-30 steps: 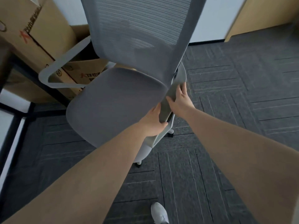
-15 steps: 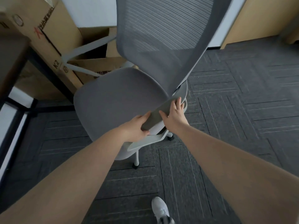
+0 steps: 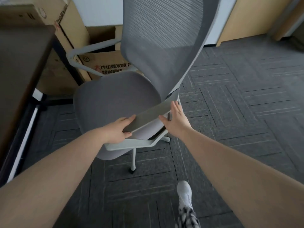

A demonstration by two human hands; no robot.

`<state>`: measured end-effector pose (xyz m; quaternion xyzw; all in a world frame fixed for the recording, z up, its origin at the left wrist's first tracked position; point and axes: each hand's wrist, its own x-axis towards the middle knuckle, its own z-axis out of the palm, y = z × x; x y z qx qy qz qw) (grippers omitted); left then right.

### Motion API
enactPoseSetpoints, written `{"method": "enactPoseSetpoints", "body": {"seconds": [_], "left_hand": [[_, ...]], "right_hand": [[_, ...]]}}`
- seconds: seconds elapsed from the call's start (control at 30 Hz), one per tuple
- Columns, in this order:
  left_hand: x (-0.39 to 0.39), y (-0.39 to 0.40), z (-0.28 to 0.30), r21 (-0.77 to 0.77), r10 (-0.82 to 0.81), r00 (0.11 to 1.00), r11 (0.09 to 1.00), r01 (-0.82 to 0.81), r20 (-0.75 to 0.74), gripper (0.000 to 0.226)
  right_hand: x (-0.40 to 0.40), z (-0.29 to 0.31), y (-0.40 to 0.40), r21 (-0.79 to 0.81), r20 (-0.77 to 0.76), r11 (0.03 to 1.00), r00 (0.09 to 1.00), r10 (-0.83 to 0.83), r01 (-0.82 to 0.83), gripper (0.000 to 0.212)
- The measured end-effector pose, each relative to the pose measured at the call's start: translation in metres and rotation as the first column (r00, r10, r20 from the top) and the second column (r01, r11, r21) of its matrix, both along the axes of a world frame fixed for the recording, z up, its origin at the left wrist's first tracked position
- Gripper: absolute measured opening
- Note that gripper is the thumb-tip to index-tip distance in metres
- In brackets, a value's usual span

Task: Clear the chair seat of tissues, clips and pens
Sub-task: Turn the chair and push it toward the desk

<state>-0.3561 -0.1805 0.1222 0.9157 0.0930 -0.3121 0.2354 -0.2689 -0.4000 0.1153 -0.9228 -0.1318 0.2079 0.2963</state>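
Soft, even daylight, moderately bright, no glare or blown highlights; the brightest patch is the pale wall (image 3: 102, 12) far beyond the hands, while the tabletop (image 3: 21, 63) out past the left hand (image 3: 117, 131) sits dim. Shadows are diffuse: a soft one under the chair seat (image 3: 115, 99) just ahead of both hands, none hard-edged on the carpet (image 3: 238, 112) beyond the right hand (image 3: 175, 120). Strong wide-angle bending makes the forearms balloon toward the lower corners, the mesh backrest (image 3: 164, 38) above the hands is slightly smeared, and overall detail is soft.
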Motion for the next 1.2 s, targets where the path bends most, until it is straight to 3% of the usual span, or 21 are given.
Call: {"method": "enactPoseSetpoints", "body": {"seconds": [0.13, 0.23, 0.57, 0.7, 0.9, 1.2], "left_hand": [[-0.047, 0.013, 0.002, 0.025, -0.011, 0.999, 1.0, 0.012, -0.05, 0.071], [-0.074, 0.014, 0.01, 0.062, -0.003, 0.997, 0.998, 0.008, -0.073, 0.071], [-0.137, 0.01, 0.034, 0.286, 0.078, 0.996, 0.956, -0.062, -0.046, 0.069], [-0.149, 0.007, 0.033, 0.341, 0.109, 0.994, 0.935, -0.098, -0.013, 0.07], [-0.164, -0.004, 0.034, 0.433, 0.062, 0.997, 0.899, -0.071, 0.035, 0.065], [-0.184, 0.024, 0.028, 0.436, 0.08, 0.993, 0.893, -0.112, 0.091, 0.064]], "right_hand": [[-0.037, 0.024, -0.011, 0.058, 0.254, 0.996, 0.964, -0.075, 0.062, 0.093], [-0.045, 0.056, -0.02, 0.111, 0.32, 0.99, 0.94, -0.117, 0.085, 0.098], [-0.068, 0.089, 0.001, 0.277, 0.033, 0.957, 0.994, -0.102, 0.089, 0.102], [-0.083, 0.085, 0.016, 0.35, 0.005, 0.93, 0.993, -0.121, 0.112, 0.105], [-0.103, 0.081, 0.024, 0.334, 0.018, 0.937, 0.993, -0.116, 0.104, 0.107], [-0.143, 0.071, 0.036, 0.384, -0.001, 0.916, 0.992, -0.124, 0.115, 0.106]]}}
